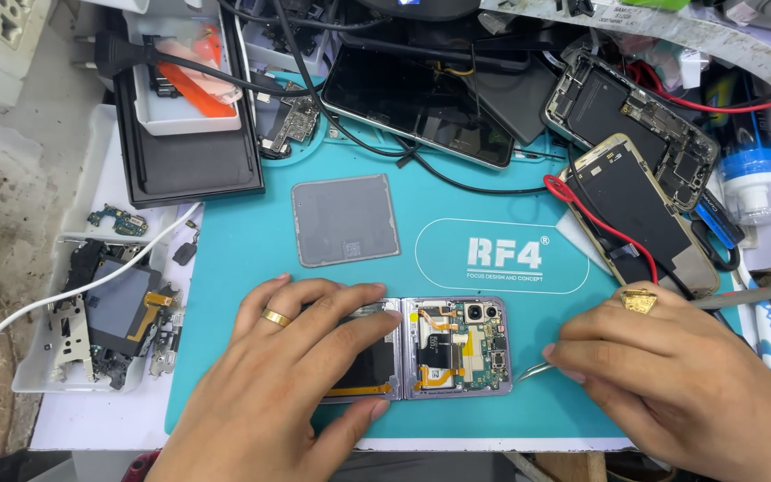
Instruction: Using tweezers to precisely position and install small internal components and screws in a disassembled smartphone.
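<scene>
An opened foldable phone (452, 348) lies flat on the teal work mat (252, 259), its circuit board, cameras and orange flex cables exposed. My left hand (292, 375), with a gold ring, rests over the phone's left half and pins it down. My right hand (671, 375), also ringed, grips metal tweezers (531, 371) whose tips sit just off the phone's right edge. A grey square back panel (344, 220) lies on the mat above the phone.
A white tray of dismantled parts (100, 312) sits at the left, a black tray (191, 134) with a smaller white tray behind it. Other opened phones (631, 210) with red wire lie at the right, a dark screen (417, 103) and cables at the back.
</scene>
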